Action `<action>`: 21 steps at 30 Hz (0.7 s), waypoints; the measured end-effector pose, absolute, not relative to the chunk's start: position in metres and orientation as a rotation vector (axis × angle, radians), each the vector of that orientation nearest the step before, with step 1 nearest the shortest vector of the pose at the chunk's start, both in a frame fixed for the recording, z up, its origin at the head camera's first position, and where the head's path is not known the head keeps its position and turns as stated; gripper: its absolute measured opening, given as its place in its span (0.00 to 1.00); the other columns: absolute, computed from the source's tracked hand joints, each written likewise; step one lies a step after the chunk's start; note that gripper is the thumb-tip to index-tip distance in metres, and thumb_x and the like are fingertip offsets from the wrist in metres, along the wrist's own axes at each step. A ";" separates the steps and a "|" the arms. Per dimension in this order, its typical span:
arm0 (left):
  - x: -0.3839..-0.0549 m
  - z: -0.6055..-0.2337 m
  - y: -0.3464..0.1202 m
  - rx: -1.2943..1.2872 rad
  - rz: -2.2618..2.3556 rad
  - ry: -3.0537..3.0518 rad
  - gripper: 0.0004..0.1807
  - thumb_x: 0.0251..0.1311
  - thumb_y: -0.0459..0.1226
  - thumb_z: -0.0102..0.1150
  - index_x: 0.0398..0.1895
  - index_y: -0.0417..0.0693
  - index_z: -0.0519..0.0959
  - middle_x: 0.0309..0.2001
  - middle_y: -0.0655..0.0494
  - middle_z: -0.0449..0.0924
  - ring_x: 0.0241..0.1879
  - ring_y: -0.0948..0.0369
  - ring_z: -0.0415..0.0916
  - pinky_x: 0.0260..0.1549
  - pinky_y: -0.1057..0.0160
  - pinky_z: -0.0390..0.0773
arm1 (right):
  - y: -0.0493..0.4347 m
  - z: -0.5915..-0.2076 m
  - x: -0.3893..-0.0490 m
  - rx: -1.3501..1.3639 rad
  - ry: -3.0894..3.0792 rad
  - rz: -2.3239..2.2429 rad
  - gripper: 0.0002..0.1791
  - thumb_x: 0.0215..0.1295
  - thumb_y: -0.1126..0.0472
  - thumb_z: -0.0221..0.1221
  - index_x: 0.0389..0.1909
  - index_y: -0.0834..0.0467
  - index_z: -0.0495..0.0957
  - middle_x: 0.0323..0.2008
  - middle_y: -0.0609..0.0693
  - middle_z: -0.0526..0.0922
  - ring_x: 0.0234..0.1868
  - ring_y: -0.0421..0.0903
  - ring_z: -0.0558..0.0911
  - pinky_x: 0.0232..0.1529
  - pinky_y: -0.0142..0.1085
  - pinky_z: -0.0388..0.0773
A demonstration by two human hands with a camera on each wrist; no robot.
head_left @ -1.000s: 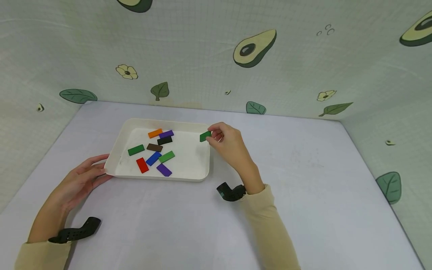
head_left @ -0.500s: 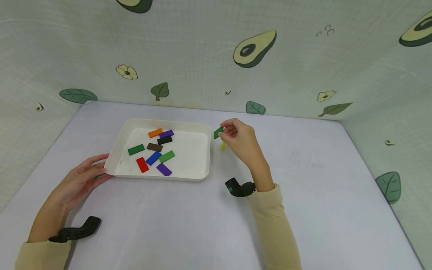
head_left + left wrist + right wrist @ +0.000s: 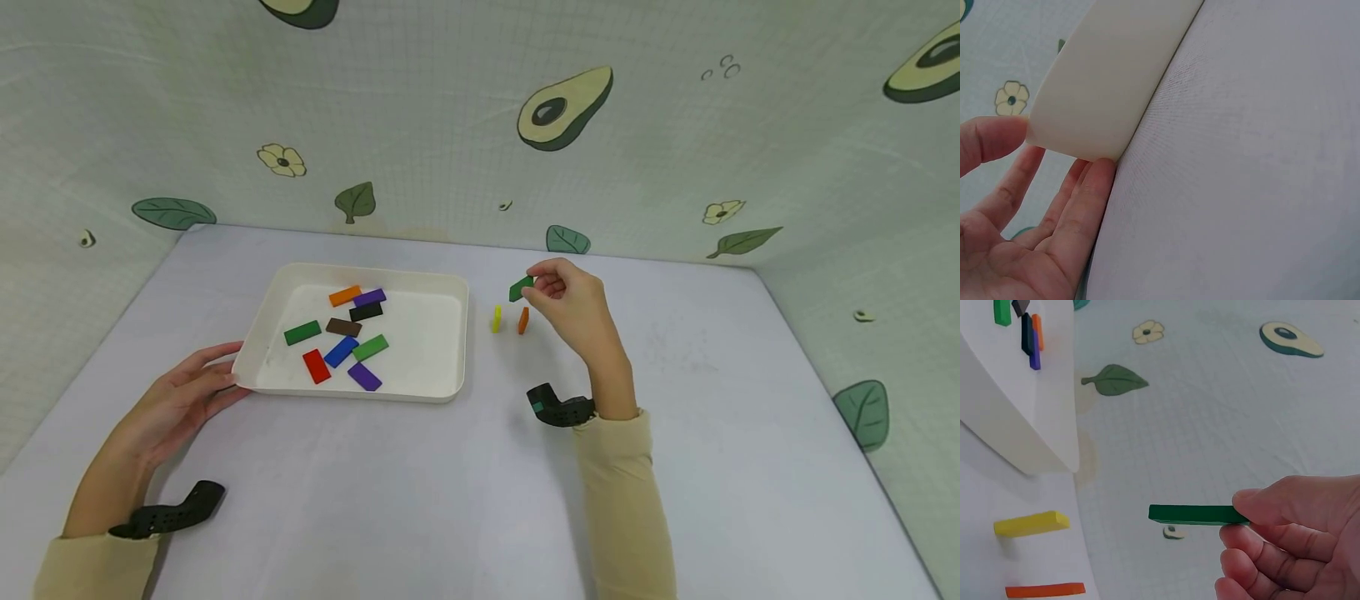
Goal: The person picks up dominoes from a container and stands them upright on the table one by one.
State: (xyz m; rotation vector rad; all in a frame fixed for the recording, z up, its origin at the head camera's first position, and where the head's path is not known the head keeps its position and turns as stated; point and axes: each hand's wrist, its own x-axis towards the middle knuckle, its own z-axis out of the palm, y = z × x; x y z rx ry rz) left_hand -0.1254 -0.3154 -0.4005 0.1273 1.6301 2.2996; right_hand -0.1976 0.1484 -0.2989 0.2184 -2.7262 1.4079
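My right hand [image 3: 572, 307] pinches a dark green rectangular block [image 3: 1191, 514] by one end, between thumb and fingers. It is held over the table, right of the white tray [image 3: 420, 395]. Below it a yellow block [image 3: 497, 319] and an orange block [image 3: 523, 321] stand on edge on the table, a small gap apart. At the tray's near left corner is my left hand [image 3: 183, 398]; its extended fingers [image 3: 1094, 194] and thumb touch the outer wall and rim.
Several blocks lie loose in the tray, among them a red block [image 3: 317, 367], a blue block [image 3: 341, 352], a brown block [image 3: 344, 328] and a black block [image 3: 366, 312]. Behind the white table [image 3: 420, 500] hangs a cloth [image 3: 427, 125] printed with avocados and leaves.
My right hand has carried the green block from over the tray's right end rightward past the rim. The standing yellow and orange blocks have come into sight. My left hand stays put.
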 end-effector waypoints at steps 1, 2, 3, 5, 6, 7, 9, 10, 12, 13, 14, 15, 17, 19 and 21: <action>-0.125 -0.400 -0.316 0.125 2.298 1.632 0.22 0.67 0.25 0.40 0.61 0.51 0.67 0.51 0.59 0.78 0.48 0.63 0.80 0.46 0.65 0.80 | 0.151 -0.299 -0.198 0.212 -2.730 1.403 0.13 0.60 0.63 0.60 0.46 0.61 0.75 0.37 0.54 0.76 0.38 0.47 0.74 0.43 0.34 0.75; -0.125 -0.400 -0.316 0.123 2.296 1.637 0.22 0.67 0.25 0.40 0.61 0.51 0.67 0.51 0.59 0.78 0.48 0.63 0.80 0.46 0.65 0.80 | 0.153 -0.299 -0.199 0.203 -2.736 1.397 0.13 0.60 0.63 0.60 0.46 0.61 0.75 0.37 0.53 0.76 0.38 0.47 0.74 0.43 0.33 0.75; -0.125 -0.400 -0.316 0.122 2.294 1.642 0.22 0.67 0.25 0.40 0.61 0.51 0.67 0.51 0.59 0.78 0.48 0.63 0.80 0.46 0.66 0.80 | 0.155 -0.300 -0.199 0.196 -2.741 1.390 0.13 0.60 0.63 0.59 0.46 0.61 0.75 0.37 0.53 0.76 0.38 0.47 0.74 0.43 0.33 0.75; -0.125 -0.400 -0.316 0.119 2.293 1.645 0.22 0.67 0.25 0.40 0.61 0.51 0.67 0.51 0.59 0.78 0.48 0.64 0.80 0.47 0.66 0.80 | 0.159 -0.301 -0.200 0.184 -2.749 1.372 0.13 0.61 0.63 0.59 0.46 0.61 0.75 0.37 0.54 0.76 0.38 0.47 0.74 0.43 0.33 0.75; -0.125 -0.400 -0.316 0.119 2.294 1.645 0.22 0.67 0.25 0.40 0.61 0.51 0.67 0.51 0.59 0.77 0.48 0.64 0.80 0.47 0.66 0.80 | 0.161 -0.302 -0.201 0.180 -2.753 1.364 0.13 0.61 0.63 0.59 0.46 0.61 0.75 0.37 0.54 0.76 0.38 0.47 0.74 0.43 0.33 0.74; -0.125 -0.400 -0.315 0.117 2.293 1.647 0.22 0.67 0.25 0.40 0.61 0.51 0.67 0.51 0.59 0.77 0.48 0.64 0.80 0.47 0.66 0.80 | 0.163 -0.302 -0.201 0.177 -2.758 1.355 0.13 0.61 0.63 0.59 0.46 0.61 0.75 0.37 0.54 0.76 0.38 0.48 0.74 0.42 0.34 0.74; -0.125 -0.400 -0.315 0.120 2.297 1.643 0.22 0.67 0.25 0.40 0.61 0.50 0.67 0.51 0.59 0.77 0.47 0.64 0.80 0.47 0.66 0.80 | 0.165 -0.304 -0.203 0.170 -2.771 1.339 0.14 0.61 0.63 0.59 0.47 0.61 0.75 0.36 0.54 0.76 0.38 0.48 0.74 0.42 0.34 0.74; -0.125 -0.400 -0.315 0.119 2.299 1.640 0.22 0.67 0.25 0.40 0.61 0.50 0.67 0.51 0.59 0.77 0.47 0.64 0.80 0.47 0.66 0.80 | 0.166 -0.305 -0.204 0.163 -2.777 1.335 0.14 0.61 0.62 0.59 0.47 0.61 0.75 0.36 0.54 0.76 0.38 0.48 0.73 0.41 0.34 0.73; -0.125 -0.400 -0.315 0.123 2.301 1.636 0.22 0.67 0.25 0.40 0.61 0.50 0.67 0.51 0.59 0.77 0.47 0.64 0.80 0.47 0.66 0.80 | 0.169 -0.308 -0.205 0.150 -2.790 1.331 0.14 0.61 0.62 0.59 0.47 0.61 0.75 0.37 0.54 0.75 0.38 0.48 0.73 0.41 0.34 0.73; -0.125 -0.400 -0.315 0.123 2.302 1.634 0.22 0.67 0.25 0.40 0.61 0.50 0.67 0.51 0.59 0.77 0.47 0.64 0.80 0.47 0.66 0.80 | 0.170 -0.309 -0.206 0.141 -2.797 1.327 0.14 0.61 0.62 0.59 0.47 0.61 0.75 0.37 0.54 0.75 0.38 0.48 0.73 0.41 0.34 0.73; -0.125 -0.400 -0.315 0.125 2.304 1.631 0.22 0.67 0.25 0.40 0.61 0.50 0.67 0.51 0.59 0.78 0.47 0.64 0.80 0.47 0.66 0.80 | 0.171 -0.310 -0.206 0.132 -2.804 1.324 0.14 0.62 0.62 0.59 0.47 0.61 0.75 0.37 0.54 0.75 0.39 0.48 0.73 0.41 0.34 0.73; -0.125 -0.400 -0.315 0.124 2.304 1.632 0.22 0.67 0.25 0.40 0.61 0.50 0.67 0.51 0.59 0.78 0.47 0.64 0.80 0.47 0.66 0.80 | 0.173 -0.311 -0.207 0.124 -2.812 1.318 0.14 0.62 0.62 0.58 0.47 0.61 0.75 0.37 0.54 0.75 0.39 0.48 0.73 0.41 0.34 0.72; -0.125 -0.400 -0.315 0.130 2.305 1.633 0.22 0.67 0.25 0.40 0.62 0.49 0.66 0.52 0.59 0.77 0.48 0.64 0.79 0.47 0.66 0.79 | 0.175 -0.312 -0.207 0.106 -2.827 1.305 0.14 0.62 0.61 0.58 0.47 0.61 0.75 0.37 0.54 0.75 0.39 0.48 0.73 0.40 0.34 0.72; -0.125 -0.400 -0.315 0.132 2.307 1.630 0.22 0.67 0.25 0.40 0.62 0.49 0.66 0.52 0.59 0.77 0.48 0.64 0.79 0.47 0.66 0.79 | 0.178 -0.314 -0.208 0.092 -2.841 1.287 0.14 0.62 0.61 0.58 0.48 0.61 0.74 0.37 0.54 0.75 0.40 0.49 0.73 0.40 0.34 0.72; -0.124 -0.399 -0.315 0.136 2.309 1.628 0.22 0.67 0.24 0.40 0.62 0.49 0.66 0.52 0.59 0.77 0.48 0.64 0.79 0.47 0.66 0.79 | 0.180 -0.315 -0.209 0.078 -2.860 1.270 0.14 0.63 0.61 0.57 0.48 0.61 0.74 0.37 0.54 0.75 0.40 0.49 0.73 0.39 0.34 0.72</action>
